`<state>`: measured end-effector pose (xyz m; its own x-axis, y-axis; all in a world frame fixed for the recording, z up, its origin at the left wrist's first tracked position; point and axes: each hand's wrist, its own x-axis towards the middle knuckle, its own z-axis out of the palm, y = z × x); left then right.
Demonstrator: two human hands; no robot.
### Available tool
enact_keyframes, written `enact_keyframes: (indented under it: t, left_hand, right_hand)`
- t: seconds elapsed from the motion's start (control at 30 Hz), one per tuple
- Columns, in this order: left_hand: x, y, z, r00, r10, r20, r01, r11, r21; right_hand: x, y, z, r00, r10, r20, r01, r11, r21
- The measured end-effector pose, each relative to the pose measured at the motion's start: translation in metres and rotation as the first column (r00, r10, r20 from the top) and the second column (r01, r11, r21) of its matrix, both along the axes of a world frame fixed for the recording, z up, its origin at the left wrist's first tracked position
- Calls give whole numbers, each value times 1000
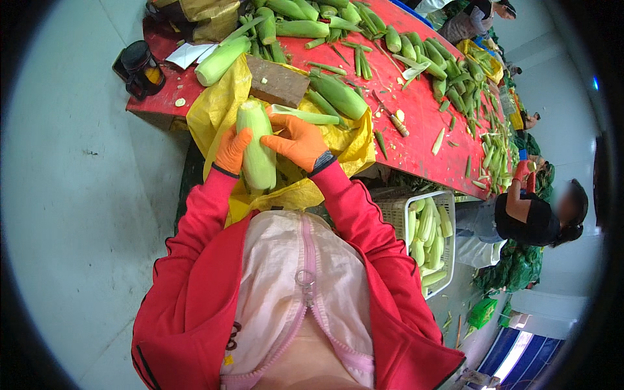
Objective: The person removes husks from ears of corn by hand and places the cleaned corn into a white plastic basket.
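Observation:
An ear of corn (257, 156) in pale green husk stands nearly upright before my chest, its cut end away from me. My left hand (233, 150), in an orange glove, grips its left side. My right hand (297, 139), gloved alike, has its thumb and fingers on the ear's right side. A loose strip of husk (312, 117) sticks out to the right past my right fingers; whether they pinch it I cannot tell. Beneath lies a yellow woven plastic sheet (214, 109), draped over the table edge. Just beyond the ear is a wooden block (277, 82).
On the red table (336, 48) lie a knife (392, 114), unpeeled corn (339, 92), husk scraps and a dark-lidded jar (142, 68). A white plastic crate (451, 234) of husked-down ears stands at my right. A co-worker (526, 214) stands beyond it; others work farther along.

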<state>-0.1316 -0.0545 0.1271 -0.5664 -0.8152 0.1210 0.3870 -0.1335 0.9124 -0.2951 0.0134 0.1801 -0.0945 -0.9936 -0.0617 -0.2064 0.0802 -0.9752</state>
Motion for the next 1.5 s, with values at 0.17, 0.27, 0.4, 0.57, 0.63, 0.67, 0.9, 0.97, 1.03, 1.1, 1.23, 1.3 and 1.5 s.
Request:
enact_keyframes:
  t: [0.17,0.27,0.4,0.57,0.63,0.67,0.9,0.97,1.03,1.1,1.23,1.3,1.5]
  left_hand:
    - [2,5,-13,991,-133,-29,136,985,110]
    - [4,8,-37,973,-206,-104,226,943,244]
    - [-5,16,-44,974,-148,-172,206,896,394]
    - [-17,28,-31,1000,-22,0,21,938,346]
    - [-22,31,-38,998,55,32,-60,978,201]
    - [-19,29,-40,998,43,36,-51,971,234]
    - [26,-24,-40,873,419,-249,-207,782,588]
    - [38,-32,-35,842,493,-218,-314,777,546]
    - [46,-39,-38,817,534,-215,-357,763,540]
    - [59,-43,-45,791,571,-217,-395,749,532]
    - [90,-57,-61,688,676,-264,-428,671,605]
    - [86,-58,-66,737,615,-281,-427,746,511]
    - [56,-31,-29,903,425,-66,-409,896,173]
  right_hand:
    - [-16,-8,-28,967,117,227,-112,993,-32]
    - [-13,-3,-20,959,98,264,-105,994,13]
    - [-11,2,-21,961,-74,266,29,985,169]
    - [-14,6,-54,862,-264,432,188,959,211]
    - [-7,6,-50,827,-283,485,221,958,182]
    - [-5,8,-47,829,-278,486,216,959,181]
    - [-56,23,-81,665,-537,520,609,792,39]
    - [-47,26,-81,668,-555,496,627,779,27]
    - [-37,25,-82,570,-623,536,677,726,124]
    - [-68,24,-112,309,-647,697,810,563,163]
    - [-78,39,-94,562,-691,454,766,642,31]
    - [-65,37,-115,791,-608,-64,603,793,-87]
    - [-33,23,-78,901,-227,-369,292,947,131]
